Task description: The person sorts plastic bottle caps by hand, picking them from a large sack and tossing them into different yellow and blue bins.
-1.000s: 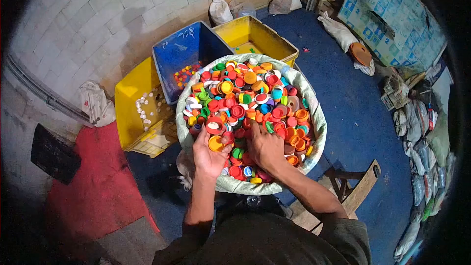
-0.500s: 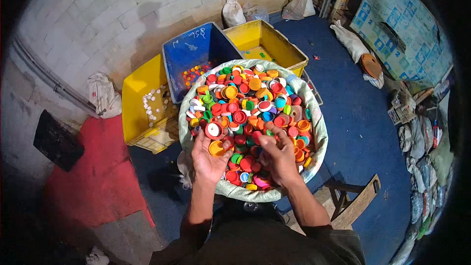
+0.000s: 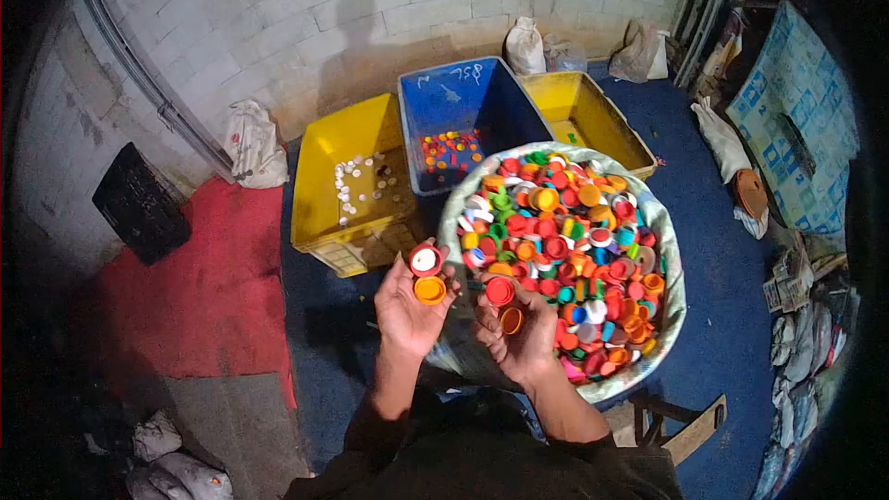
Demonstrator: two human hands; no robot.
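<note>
Palm up, my left hand holds two plastic caps at its fingers: a red cap with a white inside and a yellow-orange cap just below it. Beside it, my right hand grips a red cap and a smaller orange cap. Both hands are at the near left rim of a large pale woven sack, its top rolled open. Mixed bottle caps in red, orange, green, white and blue heap up to the sack's mouth.
Behind the sack stand a blue bin with red and yellow caps, a yellow bin with white caps at left, and another yellow bin at right. A wooden stool is near right. Red matting covers the left floor.
The view has swung left, so the sack sits farther right. My hands have moved from over the caps to the sack's left rim. The right hand now shows a red and an orange cap.
</note>
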